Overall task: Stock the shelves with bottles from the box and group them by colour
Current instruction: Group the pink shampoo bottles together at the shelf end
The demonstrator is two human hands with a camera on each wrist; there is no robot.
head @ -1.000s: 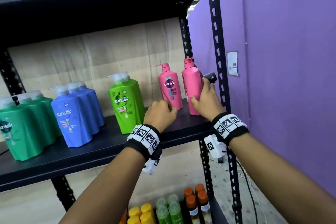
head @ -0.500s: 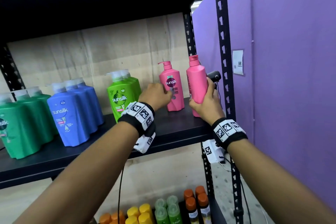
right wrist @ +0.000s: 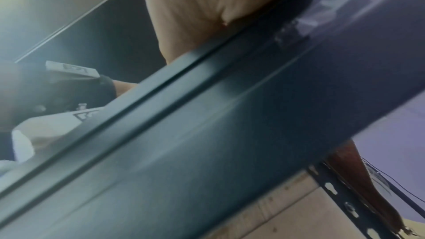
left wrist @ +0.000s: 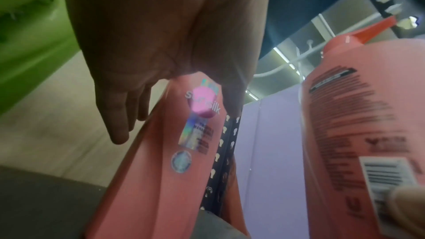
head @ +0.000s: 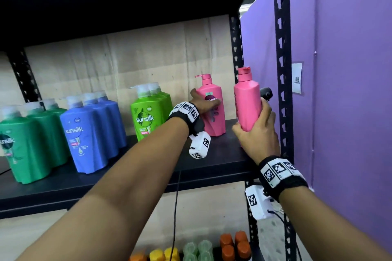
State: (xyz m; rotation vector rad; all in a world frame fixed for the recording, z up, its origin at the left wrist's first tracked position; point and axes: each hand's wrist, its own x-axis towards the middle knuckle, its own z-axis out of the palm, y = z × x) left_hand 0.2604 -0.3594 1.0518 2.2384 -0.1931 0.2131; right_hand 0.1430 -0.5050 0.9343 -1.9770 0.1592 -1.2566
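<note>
Shelving of black metal fills the head view, and its middle shelf (head: 70,180) serves as the landmark. On that shelf, from its left end, stand a group of dark green bottles (head: 25,144), then blue bottles (head: 89,133), then lime green bottles (head: 148,116). Toward the shelf's right end stands a pink pump bottle (head: 213,116), upright with its label facing out. Just right of it, beside the shelf's right front post (head: 283,70), a second pink bottle (head: 247,104) is held upright, its base hidden behind the right hand (head: 257,135), whose fingers and thumb wrap round its lower body. Left hand (head: 201,103) grips the pump bottle at its upper body, thumb on one side, fingers on the other. Below the shelf show small orange, yellow and pale green caps (head: 197,249).
</note>
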